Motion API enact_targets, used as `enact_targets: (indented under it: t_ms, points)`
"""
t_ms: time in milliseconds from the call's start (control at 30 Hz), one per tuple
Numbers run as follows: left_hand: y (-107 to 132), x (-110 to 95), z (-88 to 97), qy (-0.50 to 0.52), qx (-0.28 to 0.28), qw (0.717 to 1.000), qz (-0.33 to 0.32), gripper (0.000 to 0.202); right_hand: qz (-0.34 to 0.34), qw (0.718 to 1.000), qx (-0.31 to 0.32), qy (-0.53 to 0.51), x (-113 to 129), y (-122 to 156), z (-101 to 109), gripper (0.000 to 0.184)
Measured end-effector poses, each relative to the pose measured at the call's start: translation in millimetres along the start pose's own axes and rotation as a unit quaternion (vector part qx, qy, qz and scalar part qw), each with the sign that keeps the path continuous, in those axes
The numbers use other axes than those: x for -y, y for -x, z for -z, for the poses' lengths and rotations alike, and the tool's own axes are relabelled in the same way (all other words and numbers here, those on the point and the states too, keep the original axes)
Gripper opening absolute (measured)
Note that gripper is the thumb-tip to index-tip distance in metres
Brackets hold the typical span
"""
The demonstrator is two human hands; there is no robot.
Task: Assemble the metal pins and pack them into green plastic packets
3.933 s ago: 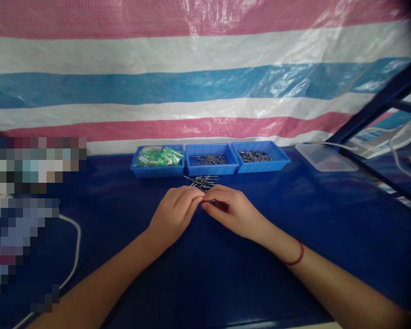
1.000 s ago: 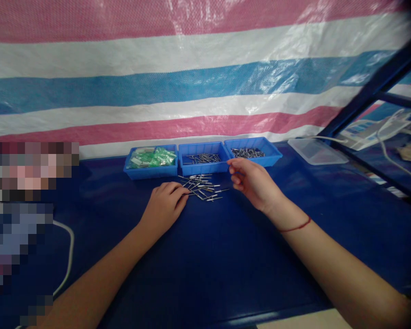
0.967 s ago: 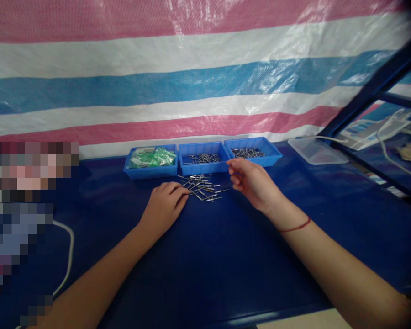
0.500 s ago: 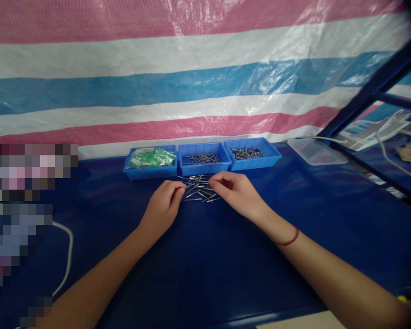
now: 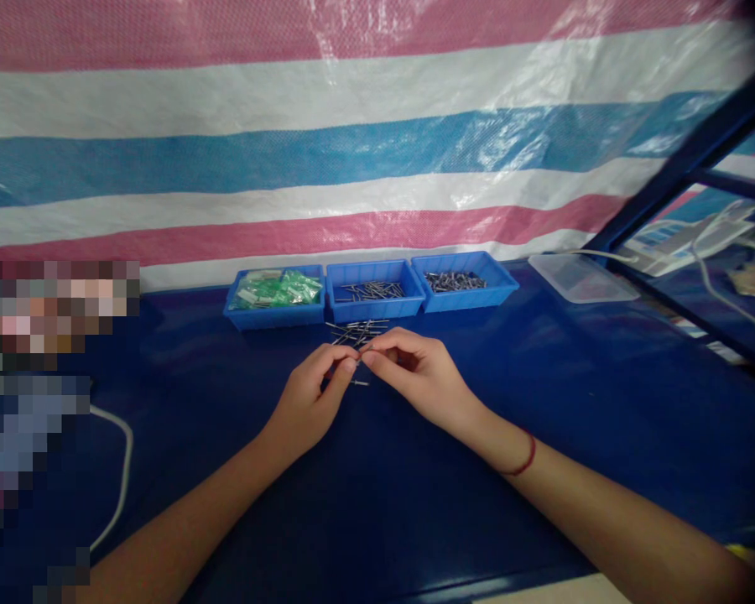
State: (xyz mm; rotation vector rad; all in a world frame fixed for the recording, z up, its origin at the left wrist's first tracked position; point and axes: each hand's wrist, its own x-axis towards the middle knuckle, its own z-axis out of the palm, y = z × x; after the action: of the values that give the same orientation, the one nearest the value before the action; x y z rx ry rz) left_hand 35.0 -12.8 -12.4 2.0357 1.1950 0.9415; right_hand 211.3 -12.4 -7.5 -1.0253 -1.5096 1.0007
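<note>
My left hand [image 5: 318, 390] and my right hand [image 5: 424, 369] meet at their fingertips over the table, both pinched closed. Between the tips a bit of thin metal shows, looking like a blind rivet [image 5: 368, 347]; fingers hide most of it. Just beyond the hands lies a loose pile of blind rivets [image 5: 352, 331], partly covered by my fingers. One single rivet [image 5: 360, 383] rests below the fingertips. Behind the pile, the middle blue bin [image 5: 374, 312] holds more rivets, and the right blue bin [image 5: 471, 299] holds shorter-looking metal pieces.
The left blue bin [image 5: 273, 317] contains green and clear plastic packets. A translucent lid [image 5: 582, 278] lies right of the bins. A white cable [image 5: 127, 470] curves at left, near a blurred-out area. A striped sheet [image 5: 352, 159] hangs behind; a blue metal frame [image 5: 667, 180] stands right.
Both hands have moved toward each other and slightly nearer to me, so their fingertips now meet. Part of the rivet pile is now covered or shifted.
</note>
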Motion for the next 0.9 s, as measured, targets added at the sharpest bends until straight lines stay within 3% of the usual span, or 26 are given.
enact_targets:
  t_ms: [233,433,767,900]
  points:
    - [-1,-2,-0.4,0.019,0.015,0.999,-0.034,0.015,0.059,0.997,0.003,0.046,4,4,1,0.008]
    - [-1,-4,0.6,0.018,-0.044,0.998,-0.052,0.007,0.122,0.986,-0.002,0.115,10,5,3,0.007]
    - [0,-4,3.3,-0.010,-0.097,0.993,-0.065,0.008,0.119,0.976,0.046,0.177,4,3,4,0.011]
    - [0,-6,6.9,-0.029,-0.090,0.994,-0.056,0.012,0.068,0.990,0.031,0.117,0,2,4,0.019]
